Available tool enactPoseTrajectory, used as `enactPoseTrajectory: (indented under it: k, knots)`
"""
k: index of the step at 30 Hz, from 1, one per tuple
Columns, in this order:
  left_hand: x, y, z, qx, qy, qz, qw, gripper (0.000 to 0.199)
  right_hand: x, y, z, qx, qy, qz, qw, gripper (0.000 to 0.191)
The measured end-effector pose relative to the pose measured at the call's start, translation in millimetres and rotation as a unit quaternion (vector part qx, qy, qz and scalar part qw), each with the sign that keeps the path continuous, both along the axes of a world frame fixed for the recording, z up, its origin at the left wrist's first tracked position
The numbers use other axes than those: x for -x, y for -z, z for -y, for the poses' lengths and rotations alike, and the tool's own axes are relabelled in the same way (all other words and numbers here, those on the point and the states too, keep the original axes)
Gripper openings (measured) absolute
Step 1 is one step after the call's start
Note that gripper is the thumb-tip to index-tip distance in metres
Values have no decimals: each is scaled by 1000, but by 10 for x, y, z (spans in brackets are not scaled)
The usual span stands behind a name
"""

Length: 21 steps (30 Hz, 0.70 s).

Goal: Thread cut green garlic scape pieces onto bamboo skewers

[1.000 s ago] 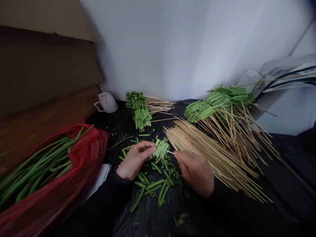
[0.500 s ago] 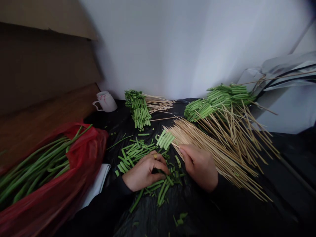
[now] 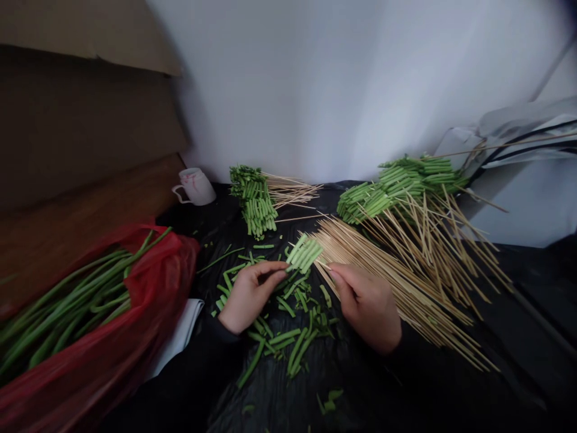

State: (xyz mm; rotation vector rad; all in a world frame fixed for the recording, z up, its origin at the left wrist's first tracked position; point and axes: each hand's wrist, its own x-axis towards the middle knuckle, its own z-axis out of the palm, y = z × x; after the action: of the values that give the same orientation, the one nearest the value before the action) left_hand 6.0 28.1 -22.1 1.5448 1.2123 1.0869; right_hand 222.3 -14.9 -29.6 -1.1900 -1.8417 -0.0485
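My right hand [image 3: 370, 305] pinches a thin wooden skewer [image 3: 323, 263] close to its threaded end. Several cut pieces of green bean [image 3: 305, 254] sit side by side across that skewer. At the left end of this row, my left hand [image 3: 255, 293] has thumb and forefinger pinched together on a bean piece, mostly hidden by the fingertips. Loose cut green beans [image 3: 285, 340] lie scattered below and around both hands. A thick pile of bare skewers [image 3: 387, 273] runs diagonally beside and behind my right hand.
Threaded bean skewers are stacked at the back middle [image 3: 259, 210] and back right [image 3: 396, 186]. A red plastic bag [image 3: 174, 270] of long whole beans fills the left. A white mug [image 3: 197, 186] stands near the wall. Black plastic sheeting [image 3: 270, 397] covers the surface.
My left hand has risen from the loose bean pieces to the left end of the threaded row, its fingers now pinched there. My right hand keeps holding the skewer in nearly the same place.
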Motion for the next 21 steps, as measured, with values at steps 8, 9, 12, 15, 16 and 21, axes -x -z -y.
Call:
enactPoseTrajectory:
  k: [8,9,12,15,16,21]
  knots:
    - [60,-35,-61,202,-75,289,933,28,63,23,36,77,-27,42,996,25]
    - [53,-41,-58,213,-69,303,926,27,66,30,41,81,-27,50,995,25]
    - [33,-55,-50,230,-58,321,917,24,72,42,54,87,-29,66,994,24]
    - [26,-61,-42,234,-51,322,916,26,75,40,61,88,-34,72,993,24]
    - [26,-61,-39,234,-47,321,916,27,75,38,62,86,-35,72,993,24]
    - [22,-44,-26,231,-33,319,919,26,76,31,72,80,-30,69,994,25]
